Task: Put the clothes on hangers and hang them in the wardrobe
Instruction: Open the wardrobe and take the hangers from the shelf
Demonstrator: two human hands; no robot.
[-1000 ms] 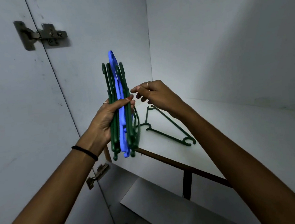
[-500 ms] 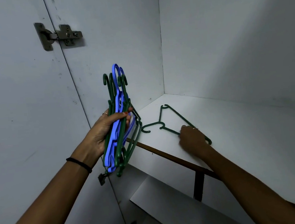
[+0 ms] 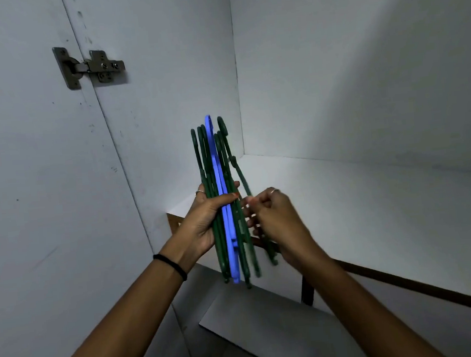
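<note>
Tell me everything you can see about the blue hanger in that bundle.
The blue hanger looks like plastic, flat and seen edge-on. It stands roughly upright, its rounded top rising above most of the green hangers that sandwich it. The left hand grips the bundle at mid-height, thumb across the front. Its lower end hangs free above the shelf edge.

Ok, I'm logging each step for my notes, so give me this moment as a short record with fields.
place: inside a white wardrobe, above its shelf
left hand: grips a bundle of hangers, hooks up
bundle: several green hangers and a blue hanger
right hand: holds one more green hanger against the bundle's right side
left wrist: black band
door: metal hinge, upper left
clothes: none in view
</note>
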